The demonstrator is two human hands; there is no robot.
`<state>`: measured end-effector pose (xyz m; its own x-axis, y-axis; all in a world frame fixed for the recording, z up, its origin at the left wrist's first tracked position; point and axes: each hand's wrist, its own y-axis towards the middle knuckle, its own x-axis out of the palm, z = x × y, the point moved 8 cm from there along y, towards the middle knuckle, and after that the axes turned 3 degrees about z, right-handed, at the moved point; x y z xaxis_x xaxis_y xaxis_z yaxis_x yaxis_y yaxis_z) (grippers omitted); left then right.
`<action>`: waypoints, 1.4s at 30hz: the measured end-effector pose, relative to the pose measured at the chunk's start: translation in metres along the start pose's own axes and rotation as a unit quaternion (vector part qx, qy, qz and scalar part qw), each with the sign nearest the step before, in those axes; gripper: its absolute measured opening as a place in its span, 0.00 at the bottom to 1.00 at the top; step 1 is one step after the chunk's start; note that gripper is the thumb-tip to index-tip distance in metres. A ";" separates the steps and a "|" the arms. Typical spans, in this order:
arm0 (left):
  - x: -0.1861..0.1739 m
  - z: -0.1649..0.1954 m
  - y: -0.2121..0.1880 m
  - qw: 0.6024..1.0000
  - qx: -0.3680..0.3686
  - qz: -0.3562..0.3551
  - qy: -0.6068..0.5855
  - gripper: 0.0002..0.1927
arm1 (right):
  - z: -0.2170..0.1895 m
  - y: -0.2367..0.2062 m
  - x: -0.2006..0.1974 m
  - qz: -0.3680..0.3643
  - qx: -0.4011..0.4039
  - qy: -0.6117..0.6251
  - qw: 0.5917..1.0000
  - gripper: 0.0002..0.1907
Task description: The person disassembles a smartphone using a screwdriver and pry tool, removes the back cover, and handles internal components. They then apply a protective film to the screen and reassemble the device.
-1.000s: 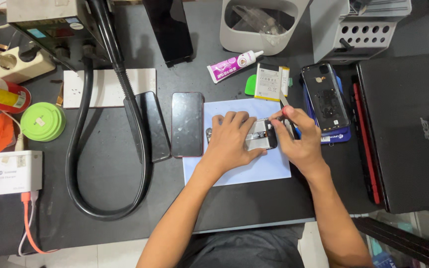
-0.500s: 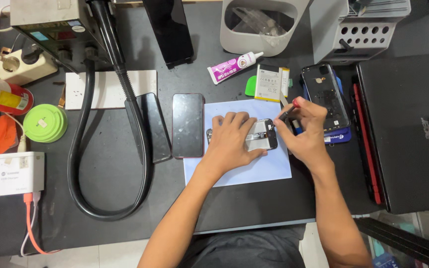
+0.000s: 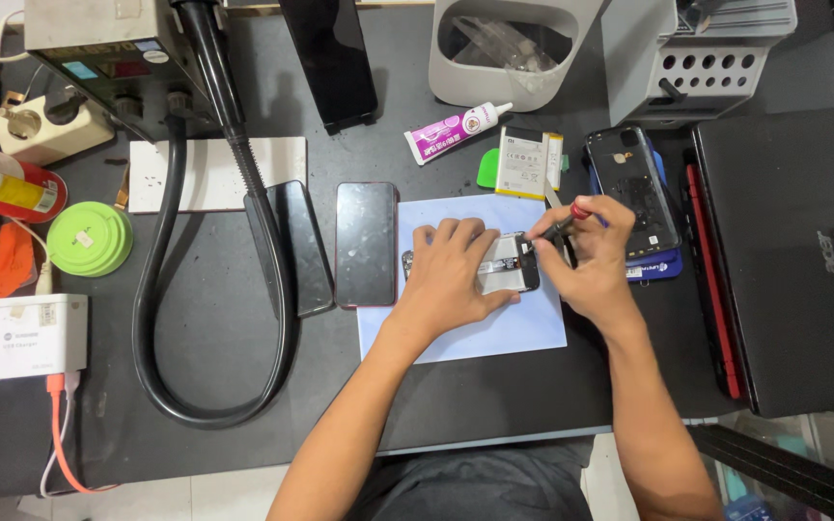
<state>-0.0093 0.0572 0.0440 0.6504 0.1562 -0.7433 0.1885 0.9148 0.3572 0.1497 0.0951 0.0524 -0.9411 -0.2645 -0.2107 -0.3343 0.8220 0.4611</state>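
Two hands (image 3: 451,275) (image 3: 586,260), one opened phone (image 3: 512,262).

1. a small glue tube (image 3: 456,132) with a purple-and-white label and white cap lies tilted near the grey bin.
2. just right of it, a flat phone battery (image 3: 523,162) carries a pale label with a yellow edge.
3. a red can (image 3: 2,183) with a yellow-and-white label lies at the left edge.
4. a white boxy charger (image 3: 33,335) below it has a small printed label on top.
5. a phone (image 3: 366,243) with a dark, blank screen lies face up left of the blue sheet.
6. another dark-screened phone (image 3: 299,246) lies slanted just beside it.
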 end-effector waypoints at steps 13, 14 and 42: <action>-0.007 0.010 -0.001 1.000 0.019 0.012 0.006 0.39 | 0.002 -0.004 -0.005 0.028 -0.021 -0.037 0.999 0.37; -0.008 0.014 -0.001 0.999 0.030 0.018 0.014 0.39 | 0.003 -0.005 -0.003 0.012 -0.009 0.009 1.000 0.36; 0.003 0.020 -0.002 0.998 0.037 0.023 0.034 0.36 | 0.003 -0.011 -0.002 0.039 -0.032 -0.023 0.998 0.32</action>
<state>0.0070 0.0483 0.0525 0.6084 0.2248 -0.7611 0.2145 0.8767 0.4305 0.1558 0.0887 0.0451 -0.9617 -0.1761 -0.2102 -0.2635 0.8055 0.5308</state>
